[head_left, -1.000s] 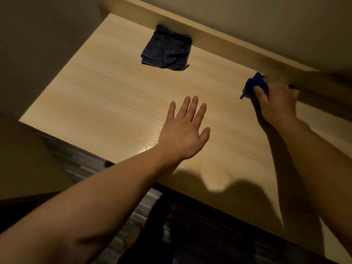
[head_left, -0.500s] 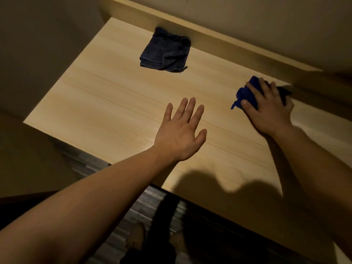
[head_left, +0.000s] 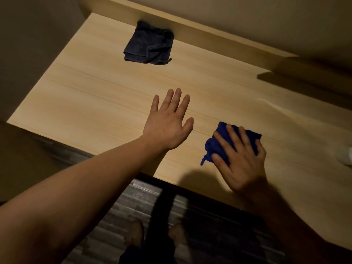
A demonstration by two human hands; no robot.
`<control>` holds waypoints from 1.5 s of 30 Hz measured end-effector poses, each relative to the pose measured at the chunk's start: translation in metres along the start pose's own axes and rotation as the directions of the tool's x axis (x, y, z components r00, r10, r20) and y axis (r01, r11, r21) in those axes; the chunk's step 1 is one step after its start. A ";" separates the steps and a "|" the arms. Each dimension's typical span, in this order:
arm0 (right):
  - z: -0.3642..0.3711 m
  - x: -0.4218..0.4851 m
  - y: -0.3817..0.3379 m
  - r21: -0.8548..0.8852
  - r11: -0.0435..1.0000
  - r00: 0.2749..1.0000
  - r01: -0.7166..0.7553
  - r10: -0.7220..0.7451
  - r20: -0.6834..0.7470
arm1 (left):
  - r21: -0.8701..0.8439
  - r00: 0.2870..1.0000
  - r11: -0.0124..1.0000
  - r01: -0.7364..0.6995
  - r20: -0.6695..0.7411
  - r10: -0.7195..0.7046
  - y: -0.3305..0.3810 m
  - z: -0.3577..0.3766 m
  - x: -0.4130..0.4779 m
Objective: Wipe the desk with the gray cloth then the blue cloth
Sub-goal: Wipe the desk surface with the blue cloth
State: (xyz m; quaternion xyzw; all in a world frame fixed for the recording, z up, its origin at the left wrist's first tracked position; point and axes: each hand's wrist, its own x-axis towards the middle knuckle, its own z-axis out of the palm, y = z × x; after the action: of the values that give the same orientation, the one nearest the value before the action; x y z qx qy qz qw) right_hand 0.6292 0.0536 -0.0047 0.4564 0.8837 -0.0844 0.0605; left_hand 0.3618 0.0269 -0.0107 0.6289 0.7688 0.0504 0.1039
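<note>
Saw a pale wood-grain counter (head_left: 95,96) spanning the frame from the left edge to the right edge, with a raised back ledge (head_left: 209,39) along its upper side.

Found the gray cloth (head_left: 148,44) in the upper middle of the frame. Noted it folded roughly square and rumpled, lying on the counter with its top edge against the back ledge, well apart from both hands.

Found the blue cloth (head_left: 210,146) to the lower right of centre, bunched on the counter near the front edge, with one thin tail trailing toward the lower left.

Saw the right grip (head_left: 242,161) laid palm-down on top of the blue cloth, with fingers (head_left: 235,140) straight and fanned across it and the thumb at the cloth's left side. Judged it pressing rather than pinching, with cloth showing past the fingers at the left and upper right.

Saw the left grip (head_left: 167,128) at the centre of the frame, palm down over bare counter, with fingers (head_left: 177,100) straight and spread, holding nothing. Could not tell whether it touched the surface or hung just above it.

Made out a blurred white object (head_left: 345,155) at the right edge, too unclear to identify. Saw a gray plank floor (head_left: 133,197) below the counter's front edge and two feet (head_left: 133,235) at the bottom centre.
</note>
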 end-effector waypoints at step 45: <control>-0.049 0.184 0.150 0.081 0.974 0.975 -0.212 0.216 -0.047 | 0.002 0.999 1.000 0.020 -0.037 -0.020 -0.001 0.005 0.002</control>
State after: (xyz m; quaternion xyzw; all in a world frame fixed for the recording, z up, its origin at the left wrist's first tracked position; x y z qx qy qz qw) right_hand 0.6442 0.2959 -0.0048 0.5529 0.8270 -0.0983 0.0275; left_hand 0.3616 0.0279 -0.0161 0.6204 0.7769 0.0599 0.0895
